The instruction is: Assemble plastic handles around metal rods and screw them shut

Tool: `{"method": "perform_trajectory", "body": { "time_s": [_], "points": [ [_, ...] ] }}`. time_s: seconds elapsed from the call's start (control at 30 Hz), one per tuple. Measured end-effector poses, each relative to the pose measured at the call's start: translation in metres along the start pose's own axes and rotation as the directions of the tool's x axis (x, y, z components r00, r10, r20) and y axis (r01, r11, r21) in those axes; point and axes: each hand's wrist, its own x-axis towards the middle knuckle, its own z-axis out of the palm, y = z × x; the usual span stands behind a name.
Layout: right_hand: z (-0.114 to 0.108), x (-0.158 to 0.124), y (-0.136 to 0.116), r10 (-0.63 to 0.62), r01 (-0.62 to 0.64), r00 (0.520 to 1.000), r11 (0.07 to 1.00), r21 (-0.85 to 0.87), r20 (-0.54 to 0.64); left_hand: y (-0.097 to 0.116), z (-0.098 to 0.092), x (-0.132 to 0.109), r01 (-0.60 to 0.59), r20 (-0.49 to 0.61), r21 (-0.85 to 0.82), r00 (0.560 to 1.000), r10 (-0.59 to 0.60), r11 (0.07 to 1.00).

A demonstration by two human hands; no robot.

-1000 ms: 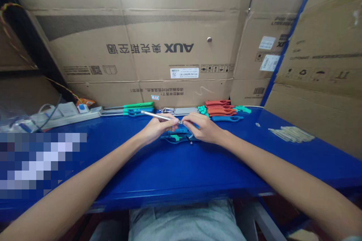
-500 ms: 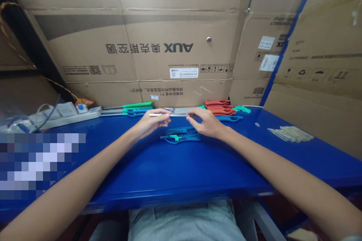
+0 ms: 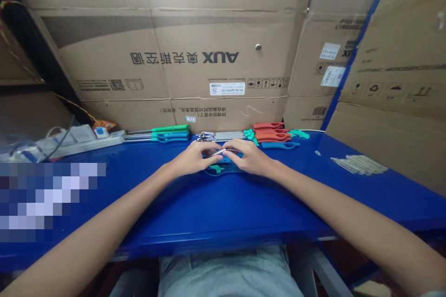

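I'm pinching a thin rod (image 3: 220, 151) between my left hand (image 3: 193, 161) and right hand (image 3: 251, 158) — fingertips nearly meeting. Both are sitting right over a blue handle (image 3: 223, 169) on the table (image 3: 223, 209).

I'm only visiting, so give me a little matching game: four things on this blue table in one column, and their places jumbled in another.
Things:
1. metal rod
2. red handles
3. clear tubes
4. white power strip

Places:
A. far left of the blue table
B. pinched between left hand and right hand
C. right end, lying apart from the rest
D. back edge, right of centre

Pairs: 1-B, 2-D, 3-C, 4-A.
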Motion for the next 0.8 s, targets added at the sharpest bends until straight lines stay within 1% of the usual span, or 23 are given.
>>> {"method": "perform_trajectory", "body": {
  "time_s": [0.07,0.13,0.27,0.4,0.6,0.8],
  "points": [
    [0.0,0.0,-0.001,0.022,-0.022,0.999,1.0,0.01,0.029,-0.003,0.0,0.0,0.006,0.004,0.001,1.0,-0.006,1.0],
    [-0.001,-0.001,0.001,0.075,-0.076,0.993,0.997,0.009,0.087,-0.011,-0.001,-0.001,0.017,0.004,0.013,1.0,-0.018,1.0],
    [-0.005,-0.004,0.011,0.18,-0.18,0.961,0.983,-0.016,0.21,-0.025,-0.004,-0.002,0.057,-0.022,0.082,0.998,-0.056,0.995],
    [-0.008,-0.006,0.021,0.233,-0.238,0.946,0.971,-0.005,0.226,-0.028,-0.006,-0.002,0.063,-0.017,0.135,0.998,-0.061,0.989],
    [-0.007,-0.007,0.024,0.225,-0.241,0.932,0.97,0.024,0.283,-0.023,-0.01,-0.001,0.066,-0.016,0.219,0.998,-0.064,0.973],
    [-0.006,-0.007,0.026,0.207,-0.228,0.928,0.973,0.032,0.309,-0.023,-0.01,-0.001,0.05,-0.008,0.252,0.999,-0.049,0.966]
  ]
}}
